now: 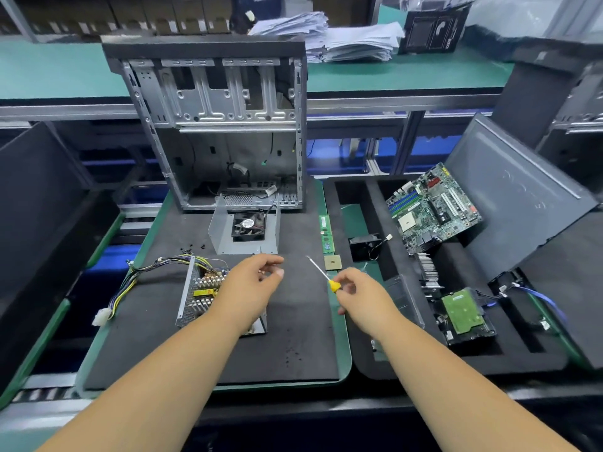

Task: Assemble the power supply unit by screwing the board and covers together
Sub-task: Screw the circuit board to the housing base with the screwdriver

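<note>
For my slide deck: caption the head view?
Right hand holds screwdriver; left hand hovers over power supply board.

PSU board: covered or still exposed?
Exposed. The power supply board lies on the mat with heatsinks and wiring visible; the fan cover sits apart behind it.

This is an electronics assembly workshop, a production-line station for desktop computers. The surface (293, 321) is a black foam mat on a green anti-static tray, and roller conveyor rails (42, 394) run along its near edge. A stripped metal computer case (215, 125) stands open at the back of the mat. To the right, a black foam organiser (359, 360) holds a motherboard (434, 210), a hard drive (463, 314), a heatsink (429, 269) and cables in cut-out compartments. A green-topped shelf (408, 73) behind carries stacked papers (355, 40), and more dark cases line the bench on both sides.
</note>
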`<state>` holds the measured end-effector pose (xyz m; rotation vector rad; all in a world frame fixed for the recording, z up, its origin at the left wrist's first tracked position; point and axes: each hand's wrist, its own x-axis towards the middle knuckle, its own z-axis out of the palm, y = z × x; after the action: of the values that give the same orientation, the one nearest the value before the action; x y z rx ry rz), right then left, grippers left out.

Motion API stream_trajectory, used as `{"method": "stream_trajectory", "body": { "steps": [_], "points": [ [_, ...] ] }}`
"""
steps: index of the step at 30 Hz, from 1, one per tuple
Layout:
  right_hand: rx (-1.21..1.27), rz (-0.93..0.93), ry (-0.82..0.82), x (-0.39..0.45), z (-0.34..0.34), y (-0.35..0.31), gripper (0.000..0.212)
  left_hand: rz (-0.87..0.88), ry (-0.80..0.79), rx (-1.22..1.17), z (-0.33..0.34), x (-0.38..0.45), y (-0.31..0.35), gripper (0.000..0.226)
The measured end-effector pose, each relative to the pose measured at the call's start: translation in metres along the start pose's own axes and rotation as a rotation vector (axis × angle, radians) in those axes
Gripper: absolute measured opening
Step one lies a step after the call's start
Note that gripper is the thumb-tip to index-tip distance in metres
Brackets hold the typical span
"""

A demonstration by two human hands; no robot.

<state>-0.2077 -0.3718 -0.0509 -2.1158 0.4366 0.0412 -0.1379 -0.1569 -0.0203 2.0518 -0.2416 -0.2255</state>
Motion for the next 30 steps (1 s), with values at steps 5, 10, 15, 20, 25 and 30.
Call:
{"method": "stream_trajectory", "body": {
  "steps": [5,10,15,20,25,30],
  "points": [
    [0.199,-0.258,-0.141,-0.003,-0.014,-0.044,0.024,-0.208,0.075,-0.331,-0.009,0.008,0.017,0.017],
    [0.128,-0.334,-0.187,0.009,-0.004,-0.085,0.021,-0.237,0.155,-0.424,-0.046,0.016,0.008,0.016],
    [0.258,-0.323,-0.159,0.031,0.023,-0.125,0.020,-0.224,0.253,-0.431,-0.098,0.026,-0.017,0.012],
    [0.657,-0.203,-0.218,0.059,0.061,-0.175,0.018,-0.217,0.295,-0.406,-0.145,0.045,-0.037,0.011],
    [0.657,-0.161,-0.226,0.091,0.095,-0.215,0.006,-0.181,0.247,-0.386,-0.178,0.073,-0.048,0.013],
    [0.423,-0.230,-0.096,0.121,0.124,-0.228,0.008,-0.205,0.357,-0.217,-0.211,0.103,-0.078,0.012]
  ]
}}
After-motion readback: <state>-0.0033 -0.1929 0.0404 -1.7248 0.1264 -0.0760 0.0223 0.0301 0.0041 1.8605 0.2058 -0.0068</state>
